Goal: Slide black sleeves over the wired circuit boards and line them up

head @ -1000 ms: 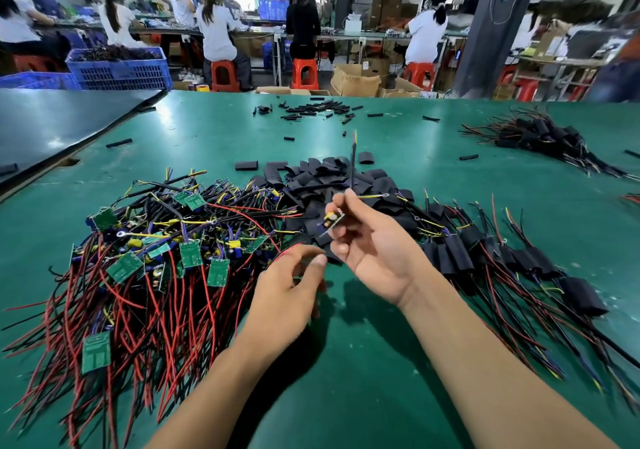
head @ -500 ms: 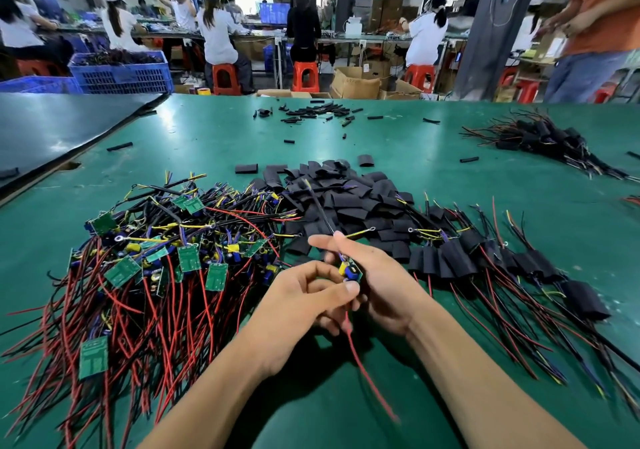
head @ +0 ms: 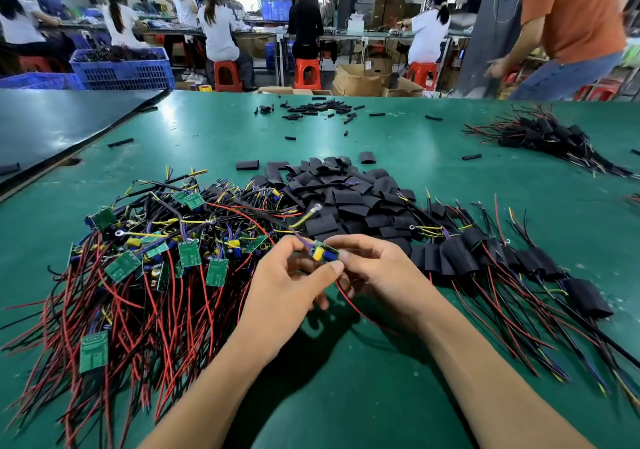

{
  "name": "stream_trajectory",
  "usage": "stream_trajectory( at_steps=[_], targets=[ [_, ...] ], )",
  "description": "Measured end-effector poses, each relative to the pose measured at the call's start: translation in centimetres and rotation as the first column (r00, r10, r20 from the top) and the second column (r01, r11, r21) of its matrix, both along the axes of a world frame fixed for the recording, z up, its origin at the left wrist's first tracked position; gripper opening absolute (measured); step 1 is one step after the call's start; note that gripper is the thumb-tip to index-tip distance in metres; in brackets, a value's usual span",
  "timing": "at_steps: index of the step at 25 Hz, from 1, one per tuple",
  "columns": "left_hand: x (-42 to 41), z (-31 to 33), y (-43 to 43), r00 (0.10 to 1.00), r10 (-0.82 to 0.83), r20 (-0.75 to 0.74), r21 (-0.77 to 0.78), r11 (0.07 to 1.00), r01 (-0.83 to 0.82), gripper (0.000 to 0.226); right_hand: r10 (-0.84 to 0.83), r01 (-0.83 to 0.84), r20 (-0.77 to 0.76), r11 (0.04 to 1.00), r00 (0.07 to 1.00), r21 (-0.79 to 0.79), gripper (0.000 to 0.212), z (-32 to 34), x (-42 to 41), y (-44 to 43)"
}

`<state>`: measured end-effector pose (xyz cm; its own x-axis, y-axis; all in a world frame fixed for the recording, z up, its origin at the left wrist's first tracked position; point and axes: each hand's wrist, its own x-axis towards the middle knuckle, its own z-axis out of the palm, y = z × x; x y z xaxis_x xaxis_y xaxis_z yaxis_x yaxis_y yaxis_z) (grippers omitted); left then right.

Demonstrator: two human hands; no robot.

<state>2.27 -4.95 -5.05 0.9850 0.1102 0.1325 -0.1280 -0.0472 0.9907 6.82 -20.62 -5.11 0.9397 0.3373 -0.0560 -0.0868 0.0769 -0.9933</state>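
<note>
Both hands hold one small circuit board up over the green table, just in front of the pile of black sleeves. The left hand pinches it with thumb and fingers. The right hand pinches its other end. No sleeve is on it yet. I think picking a sleeve comes next. To do it well, let the red wire hang free, bunch the top wires so they go in first, and slide until the whole board is covered, like the done ones on the right
</note>
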Motion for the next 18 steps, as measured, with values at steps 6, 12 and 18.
stream_trajectory(
  at_steps=[6,12,18],
  targets=[
    [-0.1,0.6,0.2,0.965,0.241,0.104,0.133,0.958,-0.254,0.03,0.312,-0.309,-0.088,0.95,0.946,0.048,0.014,0.2,-0.4,-0.6],
    [-0.5,1.3,0.7,0.999,-0.047,0.0,0.12,0.992,0.047,0.026,0.136,-0.136,-0.017,0.988,0.991,-0.067,0.01,-0.2,0.4,-0.9],
    [-0.6,1.3,0.2,0.982,-0.189,0.018,0.164,0.969,0.183,0.047,0.012,-0.012,-0.042,1.0,0.999,-0.015,0.02,0.0,1.2,-1.4]
  ],
)
